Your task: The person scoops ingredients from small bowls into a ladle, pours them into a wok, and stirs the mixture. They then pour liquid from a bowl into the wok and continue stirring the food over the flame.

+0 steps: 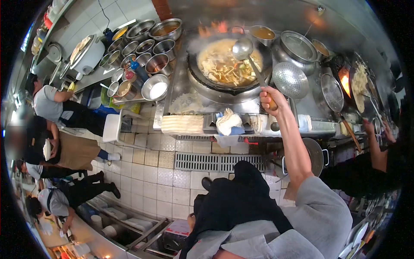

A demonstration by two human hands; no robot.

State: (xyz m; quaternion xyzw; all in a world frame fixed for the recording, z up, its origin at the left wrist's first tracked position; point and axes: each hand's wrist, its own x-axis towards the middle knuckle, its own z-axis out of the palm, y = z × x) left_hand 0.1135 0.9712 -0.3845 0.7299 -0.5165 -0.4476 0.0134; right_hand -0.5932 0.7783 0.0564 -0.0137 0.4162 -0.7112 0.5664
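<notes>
A dark wok (268, 58) is steaming near 12 o'clock.
Amber broth (235, 62) is filling most of it, carrying pale pieces (209, 71); over its 1 o'clock side a metal ladle (243, 49) is showing, its handle (258, 74) slanting toward 5 o'clock. The right hand (272, 98) is wrapping around the handle's brown end. The left hand (191, 222) is showing only partly near 6 o'clock; how open it is, I cannot tell.

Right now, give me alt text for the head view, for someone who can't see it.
The person's right grip holds a long-handled ladle over a steaming wok of liquid and food pieces, with flames behind it. A perforated strainer sits right of the wok, metal bowls crowd its left, and other people stand farther left.
</notes>
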